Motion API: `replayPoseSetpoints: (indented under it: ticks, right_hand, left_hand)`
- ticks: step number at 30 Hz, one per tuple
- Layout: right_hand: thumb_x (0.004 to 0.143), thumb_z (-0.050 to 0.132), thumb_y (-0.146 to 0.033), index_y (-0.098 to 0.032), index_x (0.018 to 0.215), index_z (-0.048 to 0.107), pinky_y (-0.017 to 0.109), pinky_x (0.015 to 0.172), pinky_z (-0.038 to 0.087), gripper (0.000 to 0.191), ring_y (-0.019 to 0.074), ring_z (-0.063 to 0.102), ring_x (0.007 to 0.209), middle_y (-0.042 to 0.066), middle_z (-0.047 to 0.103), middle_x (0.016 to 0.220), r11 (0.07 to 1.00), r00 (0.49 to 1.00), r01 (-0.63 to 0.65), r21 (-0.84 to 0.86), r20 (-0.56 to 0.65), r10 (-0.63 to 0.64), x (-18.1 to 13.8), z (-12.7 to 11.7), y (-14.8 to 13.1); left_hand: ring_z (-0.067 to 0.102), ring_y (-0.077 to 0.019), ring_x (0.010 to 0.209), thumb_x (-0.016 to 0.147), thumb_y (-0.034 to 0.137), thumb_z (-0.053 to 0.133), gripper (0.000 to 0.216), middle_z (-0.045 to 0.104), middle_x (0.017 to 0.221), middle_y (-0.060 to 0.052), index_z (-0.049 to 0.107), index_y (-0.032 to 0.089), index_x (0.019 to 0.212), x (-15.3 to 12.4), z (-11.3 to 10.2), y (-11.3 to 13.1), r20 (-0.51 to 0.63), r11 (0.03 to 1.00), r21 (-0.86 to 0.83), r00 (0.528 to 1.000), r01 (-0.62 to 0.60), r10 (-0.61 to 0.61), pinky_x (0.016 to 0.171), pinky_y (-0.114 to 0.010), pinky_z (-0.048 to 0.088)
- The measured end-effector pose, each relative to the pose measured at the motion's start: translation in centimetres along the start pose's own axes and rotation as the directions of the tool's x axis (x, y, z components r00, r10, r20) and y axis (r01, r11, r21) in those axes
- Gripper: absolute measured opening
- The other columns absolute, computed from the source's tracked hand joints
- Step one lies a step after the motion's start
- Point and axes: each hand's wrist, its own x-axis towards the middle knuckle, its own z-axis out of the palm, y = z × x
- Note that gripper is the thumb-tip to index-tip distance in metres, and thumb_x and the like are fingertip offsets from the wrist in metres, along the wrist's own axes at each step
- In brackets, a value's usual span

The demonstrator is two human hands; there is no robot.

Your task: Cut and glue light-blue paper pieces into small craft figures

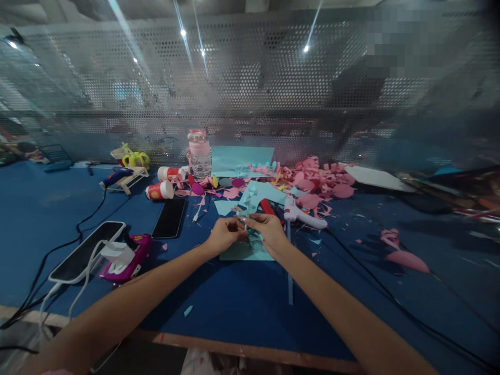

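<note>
My left hand (225, 234) and my right hand (266, 230) meet at the middle of the blue table (242, 302), fingers pinched together on a small light-blue paper piece (247, 225). Under the hands lies a light-blue paper sheet (244, 252). Just beyond my right hand rests a white glue gun (302, 214) with a black cord running off to the right. More light-blue paper cutouts (260, 194) lie behind the hands.
A black phone (169, 217) and a second phone (86, 251) beside a magenta tool (127, 259) lie left. At the back stand a pink-capped bottle (199, 152), two red-and-white cups (161, 190), pink paper scraps (320, 182) and a perforated metal screen (250, 88).
</note>
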Motion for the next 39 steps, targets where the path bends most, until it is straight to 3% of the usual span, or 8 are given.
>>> replayPoseSetpoints:
  ticks: [9, 15, 21, 27, 30, 34, 37, 39]
  right_hand:
    - [0.035, 0.082, -0.031, -0.016, 0.063, 0.068, 0.027, 0.061, 0.047, 0.035, 0.0148, 0.061, 0.059, 0.002, 0.068, 0.063, 0.992, 0.995, 0.052, -0.117, 0.094, -0.041, 0.1, -0.2, -0.5]
    - [0.062, 0.063, -0.055, -0.017, 0.084, 0.069, 0.028, 0.062, 0.051, 0.045, 0.0164, 0.064, 0.067, 0.005, 0.069, 0.078, 0.957, 0.989, 0.095, -0.274, 0.136, -0.060, 0.9, -2.3, -2.3]
    - [0.057, 0.068, -0.052, -0.015, 0.067, 0.066, 0.024, 0.044, 0.046, 0.039, 0.0122, 0.057, 0.042, 0.002, 0.063, 0.053, 0.945, 0.989, 0.009, -0.328, 0.145, 0.041, 0.6, -2.8, -3.3]
    - [0.055, 0.070, -0.050, -0.016, 0.056, 0.055, 0.020, 0.033, 0.034, 0.037, 0.0072, 0.046, 0.033, 0.002, 0.065, 0.057, 0.921, 0.970, 0.065, -0.383, 0.240, 0.032, 0.6, -3.0, -3.5]
    - [0.059, 0.068, -0.048, -0.016, 0.057, 0.054, 0.020, 0.032, 0.027, 0.034, 0.0062, 0.040, 0.031, -0.001, 0.059, 0.048, 0.847, 0.941, 0.157, -0.508, 0.336, 0.027, 0.4, -3.0, -3.3]
    - [0.068, 0.062, -0.045, -0.018, 0.058, 0.054, 0.023, 0.042, 0.032, 0.031, 0.0088, 0.043, 0.042, -0.002, 0.051, 0.048, 0.689, 0.900, 0.404, -0.601, 0.398, -0.181, -0.7, -2.0, -3.0]
    - [0.073, 0.055, -0.049, -0.018, 0.061, 0.058, 0.027, 0.056, 0.038, 0.034, 0.0135, 0.048, 0.060, 0.002, 0.053, 0.063, 0.530, 0.807, 0.587, -0.612, 0.495, -0.322, -1.7, -0.8, -2.8]
    - [0.079, 0.044, -0.054, -0.019, 0.061, 0.061, 0.031, 0.068, 0.040, 0.043, 0.0166, 0.050, 0.072, 0.005, 0.055, 0.072, 0.512, 0.738, 0.666, -0.542, 0.579, -0.347, -2.1, -0.4, -2.7]
  left_hand:
    - [0.056, -0.0101, 0.044, 0.045, 0.030, 0.078, 0.031, 0.059, 0.047, 0.001, 0.055, 0.011, 0.056, 0.1, -0.1, 0.2, -0.027, 0.999, -0.005, 0.999, 0.033, -0.033, 0.049, -0.021, 0.045]
    - [0.058, -0.0102, 0.048, 0.046, 0.032, 0.077, 0.031, 0.060, 0.051, 0.002, 0.059, 0.012, 0.062, 0.8, -1.1, 0.1, -0.134, 0.998, -0.064, 0.991, 0.008, -0.016, 0.053, -0.021, 0.046]
    - [0.057, -0.0097, 0.047, 0.047, 0.032, 0.077, 0.031, 0.059, 0.050, 0.003, 0.059, 0.012, 0.063, 1.0, -1.6, 0.2, -0.159, 0.998, -0.061, 0.987, -0.016, 0.006, 0.051, -0.021, 0.045]
    - [0.056, -0.0084, 0.045, 0.050, 0.029, 0.076, 0.027, 0.059, 0.049, 0.002, 0.059, 0.012, 0.063, 1.3, -1.9, 0.2, -0.192, 0.999, -0.009, 0.980, -0.049, 0.047, 0.048, -0.019, 0.043]
    - [0.056, -0.0082, 0.045, 0.048, 0.026, 0.076, 0.027, 0.059, 0.049, 0.003, 0.059, 0.012, 0.063, 1.3, -2.0, 0.0, -0.203, 0.999, -0.010, 0.979, -0.039, 0.036, 0.049, -0.019, 0.044]
    - [0.059, -0.0108, 0.047, 0.049, 0.027, 0.076, 0.026, 0.060, 0.051, 0.002, 0.059, 0.012, 0.062, 1.4, -2.0, -0.3, -0.209, 0.999, 0.001, 0.977, -0.038, 0.037, 0.051, -0.022, 0.048]
    - [0.059, -0.0115, 0.048, 0.047, 0.028, 0.076, 0.028, 0.061, 0.052, 0.001, 0.060, 0.012, 0.063, 1.5, -2.0, -0.5, -0.188, 0.999, -0.004, 0.981, -0.041, 0.039, 0.052, -0.023, 0.049]
    - [0.059, -0.0113, 0.049, 0.046, 0.029, 0.077, 0.031, 0.062, 0.053, 0.001, 0.061, 0.011, 0.064, 1.5, -2.0, -0.5, -0.170, 0.999, -0.028, 0.985, -0.031, 0.026, 0.054, -0.023, 0.049]
